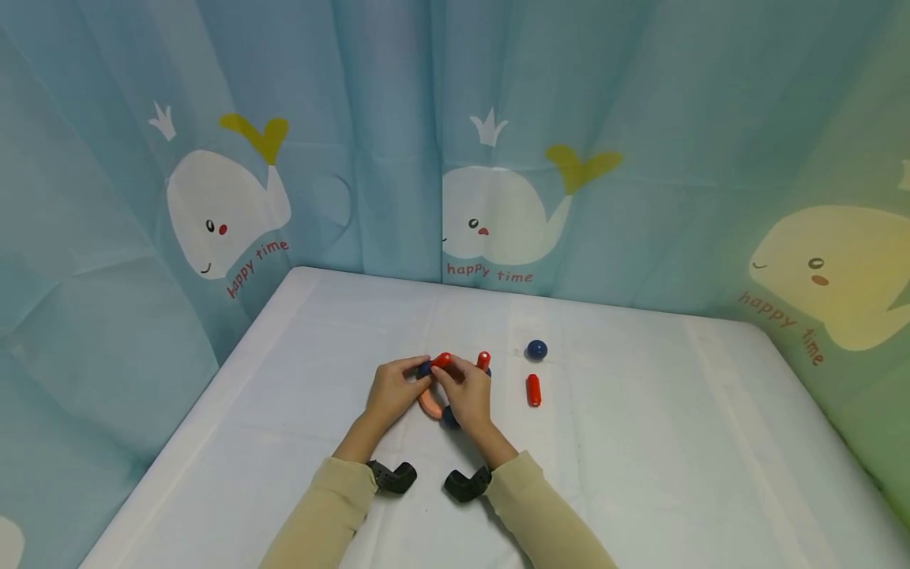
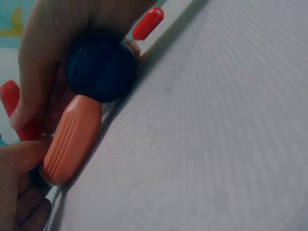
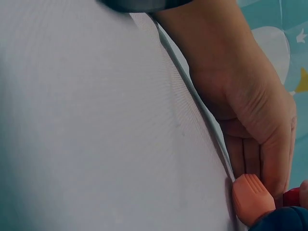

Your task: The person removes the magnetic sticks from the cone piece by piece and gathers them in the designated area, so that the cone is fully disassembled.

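In the head view my left hand (image 1: 391, 393) grips a dark blue ball (image 1: 425, 369) at the far left of a small built ring. My right hand (image 1: 469, 397) pinches a red rod (image 1: 441, 360) that meets this ball. A curved orange piece (image 1: 430, 405) runs from the held ball to a nearer blue ball (image 2: 101, 66), partly covered by the right hand in the head view. Another red rod (image 1: 483, 360) stands upright beyond the right fingers, over a mostly hidden blue ball (image 1: 488, 371). The left wrist view shows grooves along the orange piece.
Right of the hands, a loose blue ball (image 1: 536, 349) and a red rod (image 1: 534, 390) lie on the white-covered table (image 1: 640, 442). Behind the table hangs a blue curtain (image 1: 398, 158) printed with whales. Black wrist devices (image 1: 467, 484) sit at both cuffs.
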Available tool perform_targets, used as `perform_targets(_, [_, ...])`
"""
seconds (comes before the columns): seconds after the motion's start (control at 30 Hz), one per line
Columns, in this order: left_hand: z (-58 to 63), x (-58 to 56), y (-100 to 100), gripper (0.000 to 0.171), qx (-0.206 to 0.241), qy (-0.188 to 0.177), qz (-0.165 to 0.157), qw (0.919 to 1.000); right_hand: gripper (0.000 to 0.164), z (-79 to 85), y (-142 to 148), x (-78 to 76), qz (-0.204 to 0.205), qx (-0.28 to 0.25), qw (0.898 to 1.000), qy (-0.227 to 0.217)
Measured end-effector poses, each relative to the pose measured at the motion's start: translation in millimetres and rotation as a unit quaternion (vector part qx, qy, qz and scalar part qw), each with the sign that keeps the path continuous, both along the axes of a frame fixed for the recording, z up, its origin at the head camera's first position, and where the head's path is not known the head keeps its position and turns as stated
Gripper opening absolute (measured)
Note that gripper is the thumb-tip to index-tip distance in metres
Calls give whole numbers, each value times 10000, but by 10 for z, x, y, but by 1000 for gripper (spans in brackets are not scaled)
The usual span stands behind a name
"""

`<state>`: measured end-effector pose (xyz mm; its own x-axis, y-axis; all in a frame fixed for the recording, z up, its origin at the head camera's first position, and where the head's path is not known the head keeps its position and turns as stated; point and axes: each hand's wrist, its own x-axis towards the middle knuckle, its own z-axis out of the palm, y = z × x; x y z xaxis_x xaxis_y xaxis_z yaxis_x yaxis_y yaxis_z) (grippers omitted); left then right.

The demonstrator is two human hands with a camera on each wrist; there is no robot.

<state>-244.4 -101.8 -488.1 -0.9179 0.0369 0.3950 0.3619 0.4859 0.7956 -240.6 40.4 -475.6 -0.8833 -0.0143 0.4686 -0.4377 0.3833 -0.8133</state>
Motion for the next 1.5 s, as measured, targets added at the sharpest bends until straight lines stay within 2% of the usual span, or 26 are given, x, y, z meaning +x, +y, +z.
perform_targets(0.17, [-25,-23,34,32,-111,55,-44,9999,18,5,24,8,-141,-201,9984,500])
perform_targets(0.33, [-39,-28,48,32,-136,129,11,9998,14,26,13,22,-64,-399,9935,1062])
perform_targets(0.57, [-69,-34,58,31,-146,110,65,9998,14,45,9,79,-48,-177,9933,1144])
perform_targets(0.73, [-59,-24,63,33,-144,38,21,9999,16,153,85,187,154,-141,9925,1208])
perform_targets(0.87, [-28,-3,43,35,-161,-36,55,9998,17,244,186,280,225,-159,9932,1131])
perform_targets(1.03, [-1,9,15,35,-256,-94,134,9995,18,315,387,332,101,-114,9954,943])
perform_targets(1.17, [-4,11,5,36,-250,-210,177,9993,18,365,623,366,-211,34,9976,660])
perform_targets(1.5, [-6,6,27,36,-196,-366,218,9989,20,314,1196,335,-896,245,9950,-377])
